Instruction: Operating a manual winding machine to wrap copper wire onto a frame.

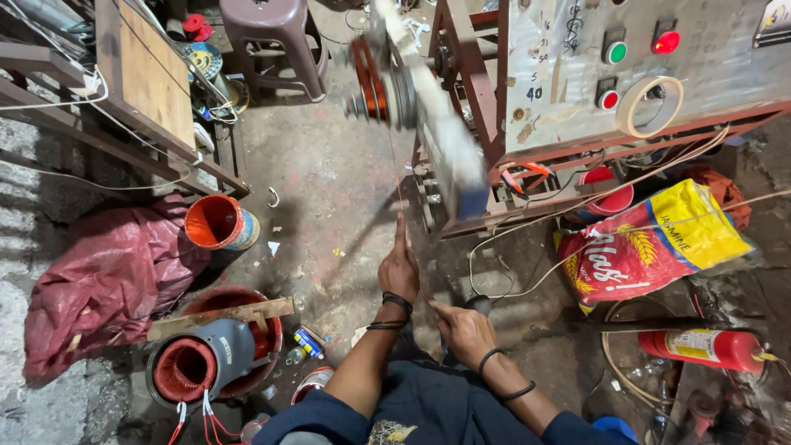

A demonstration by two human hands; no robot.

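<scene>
My left hand [400,268] is stretched forward, its fingers pinched on a thin copper wire [396,177]. The wire runs up from the fingertips to a blurred, spinning winding wheel [381,81] on the rust-red machine frame [482,124]. Black bands circle my left wrist. My right hand [465,331] lies lower and closer to me, fingers loosely extended to the left, with nothing seen in it. A dark round knob [480,303] sits just beyond it. Both of my sleeves are dark blue.
A grey control panel [577,74] with red and green buttons and a tape roll [651,105] stands at the right. A yellow-red sack [651,243] and a fire extinguisher [709,346] lie at the right. At the left are an orange bucket [216,222], a red cloth bundle [107,280] and a motor stator [202,363].
</scene>
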